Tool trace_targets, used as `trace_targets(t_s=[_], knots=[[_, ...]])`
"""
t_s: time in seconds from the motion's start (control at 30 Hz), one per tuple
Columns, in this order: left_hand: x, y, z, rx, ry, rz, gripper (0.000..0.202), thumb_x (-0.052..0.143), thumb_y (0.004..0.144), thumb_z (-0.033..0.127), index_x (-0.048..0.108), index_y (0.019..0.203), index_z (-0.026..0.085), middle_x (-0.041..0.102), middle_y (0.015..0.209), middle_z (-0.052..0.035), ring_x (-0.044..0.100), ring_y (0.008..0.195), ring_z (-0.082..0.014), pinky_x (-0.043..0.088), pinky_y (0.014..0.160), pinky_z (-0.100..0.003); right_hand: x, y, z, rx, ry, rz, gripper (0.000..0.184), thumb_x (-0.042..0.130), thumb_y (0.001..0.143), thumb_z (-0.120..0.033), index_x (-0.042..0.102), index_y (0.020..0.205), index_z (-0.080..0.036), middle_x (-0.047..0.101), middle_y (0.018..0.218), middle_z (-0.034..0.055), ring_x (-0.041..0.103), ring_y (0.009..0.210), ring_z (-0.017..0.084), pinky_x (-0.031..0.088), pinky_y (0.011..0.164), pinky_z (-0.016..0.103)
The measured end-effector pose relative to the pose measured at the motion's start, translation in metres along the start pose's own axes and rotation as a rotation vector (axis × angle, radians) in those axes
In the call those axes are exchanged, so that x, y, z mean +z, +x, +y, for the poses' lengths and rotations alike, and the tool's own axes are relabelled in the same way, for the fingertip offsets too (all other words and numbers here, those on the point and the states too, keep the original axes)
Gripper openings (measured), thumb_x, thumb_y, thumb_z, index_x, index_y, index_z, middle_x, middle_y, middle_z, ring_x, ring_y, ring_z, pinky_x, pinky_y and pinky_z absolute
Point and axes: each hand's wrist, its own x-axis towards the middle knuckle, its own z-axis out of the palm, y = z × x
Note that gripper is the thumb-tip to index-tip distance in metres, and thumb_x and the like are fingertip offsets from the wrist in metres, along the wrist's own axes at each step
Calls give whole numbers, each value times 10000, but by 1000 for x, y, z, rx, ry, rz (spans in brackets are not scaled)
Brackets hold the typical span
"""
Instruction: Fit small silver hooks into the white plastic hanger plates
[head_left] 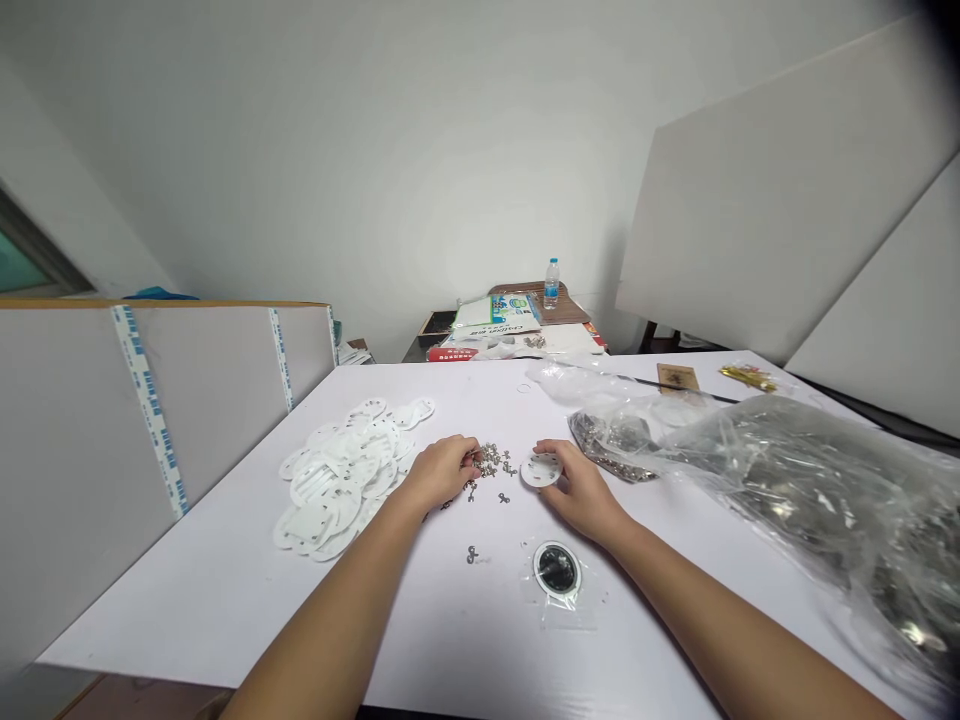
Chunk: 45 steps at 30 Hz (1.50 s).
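Note:
My right hand [576, 490] grips a white round card with small slots [540, 470] by its right edge, just above the table. My left hand [448, 470] is at the left side of a small heap of metal clasps [491, 460], its fingertips pinched together among them. Whether a clasp is between those fingers is too small to make out. A few clasps lie loose in front of the heap, one single clasp [472, 554] closer to me. Left of my left hand spreads a pile of similar white cards [345, 475], overlapping one another.
A round black disc with a white rim [557, 569] lies near me under clear tape. Large clear plastic bags [817, 500] of metal parts cover the right side. A brown card [677, 378] lies behind them. A water bottle [552, 285] stands beyond the table; a partition [217, 400] borders the left.

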Motion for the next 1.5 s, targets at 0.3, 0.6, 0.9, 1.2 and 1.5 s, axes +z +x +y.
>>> trace_targets(t_s=[0.3,0.6,0.9,1.2,1.5], knots=[[2,1,-1,29,-23,51,171,505,833,210,653,883,279,674,966,16,595,846,-175,375,682,-259,2,0,4,-15,0,-21,425,572,764,-84,547,1164,-229,561,1244,94,536,1190,248,453,992,416],[-4,0,-10,-15,4,26,97,630,763,283,672,847,260,659,957,-2,595,831,-182,365,634,-254,2,0,5,10,22,-1,403,586,773,-110,552,1158,-225,573,1220,97,564,1146,249,485,949,406],[-3,0,-6,18,12,38,133,533,789,195,650,765,252,678,873,20,588,791,-159,346,611,-254,2,0,3,4,21,-2,372,597,785,-141,560,1146,-226,582,1197,91,570,1131,241,490,937,384],[-9,0,-7,-12,-45,115,167,546,831,318,688,911,280,685,983,2,600,888,-190,407,718,-267,2,1,3,5,21,12,367,598,785,-149,569,1142,-228,596,1178,84,587,1098,235,505,898,365],[-14,-7,-8,16,-100,-123,79,596,702,222,673,716,234,682,820,-12,597,702,-171,379,586,-250,1,1,1,-1,26,5,370,577,781,-128,564,1138,-222,595,1166,87,583,1090,239,496,905,384]])
